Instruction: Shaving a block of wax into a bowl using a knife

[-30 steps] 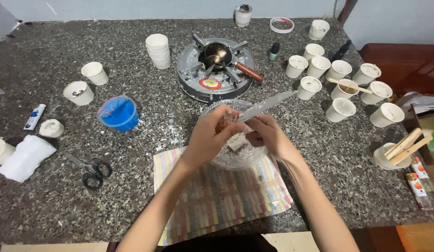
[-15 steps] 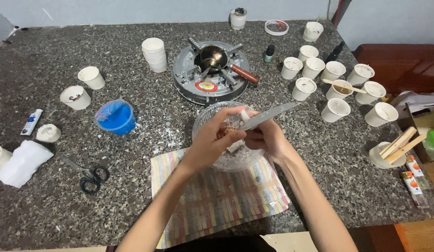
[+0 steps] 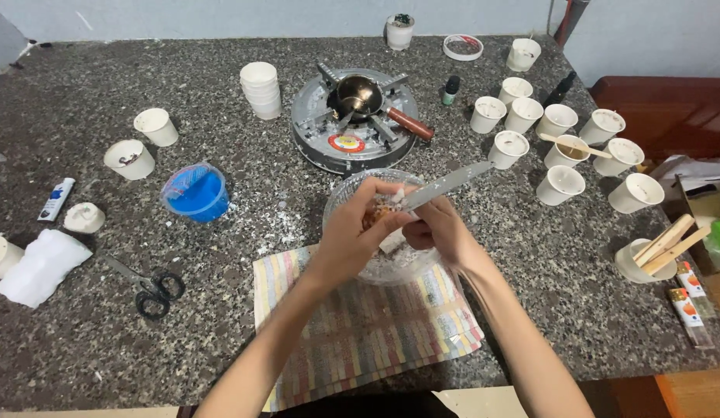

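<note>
Since a moment ago my hands have drawn slightly closer over the bowl [image 3: 383, 263], and the knife [image 3: 445, 184] has tipped a little flatter, its blade pointing up and right.

My left hand [image 3: 352, 232] is curled shut around a small pale lump [image 3: 379, 213] with brownish flecks, held just above the bowl. My right hand [image 3: 437, 232] is closed on the knife handle, blade edge against the lump.

Judging from this, the shaving is partway: white bits lie in the bowl and scattered on the counter left of it, yet a fair piece of the lump is left in my grip.

The bowl is clear glass, sitting on the top edge of a striped cloth [image 3: 367, 325]. Just beyond the bowl is a round stove [image 3: 352, 124] holding a small dark pot. Left of the bowl stands a blue cup [image 3: 195, 193], and farther left scissors [image 3: 147, 282]. Right of the bowl cluster many white cups [image 3: 561, 184].
</note>
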